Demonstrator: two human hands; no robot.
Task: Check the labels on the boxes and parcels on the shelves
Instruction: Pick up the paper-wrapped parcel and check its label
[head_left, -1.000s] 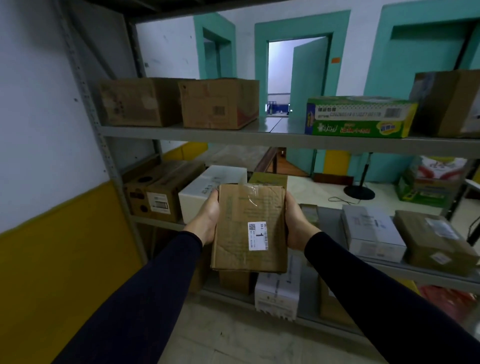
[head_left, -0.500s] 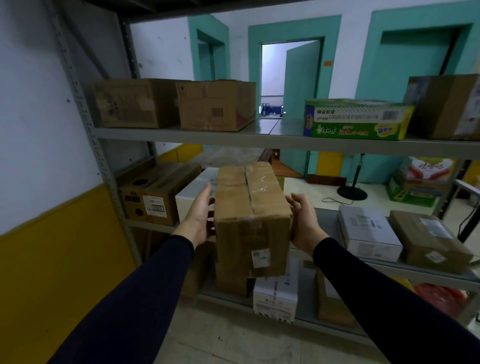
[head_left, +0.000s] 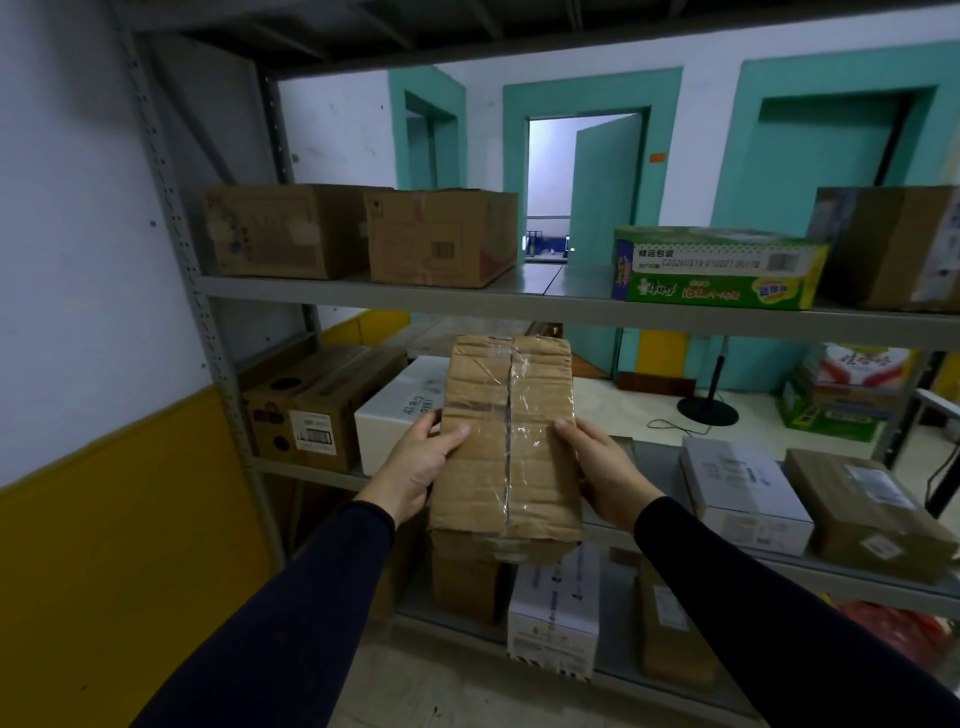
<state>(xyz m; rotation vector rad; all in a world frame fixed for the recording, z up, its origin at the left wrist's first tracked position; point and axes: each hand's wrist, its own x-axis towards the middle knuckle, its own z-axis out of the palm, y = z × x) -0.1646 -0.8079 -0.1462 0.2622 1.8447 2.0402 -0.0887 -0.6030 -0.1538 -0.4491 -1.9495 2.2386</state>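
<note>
A taped brown cardboard box (head_left: 509, 436) is held in front of the middle shelf (head_left: 779, 558), its taped seam facing up and its labelled face hidden. My left hand (head_left: 418, 465) grips its left side with the thumb on top. My right hand (head_left: 605, 470) grips its right side, thumb also on top. On the middle shelf sit a brown box with a barcode label (head_left: 317, 410), a white box (head_left: 400, 410), a white labelled box (head_left: 745, 491) and a brown parcel (head_left: 862, 512).
The upper shelf (head_left: 545, 299) carries two brown boxes (head_left: 441, 236), a green printed carton (head_left: 717, 267) and another brown box (head_left: 893, 244). More parcels (head_left: 553, 613) stand on the bottom shelf. A grey upright post (head_left: 208, 332) is at left, beside the white and yellow wall.
The box has been tipped away from me: its labelled face, shown a second ago, has turned down and out of sight, and the taped top now faces up. Both hands stayed on its sides.
</note>
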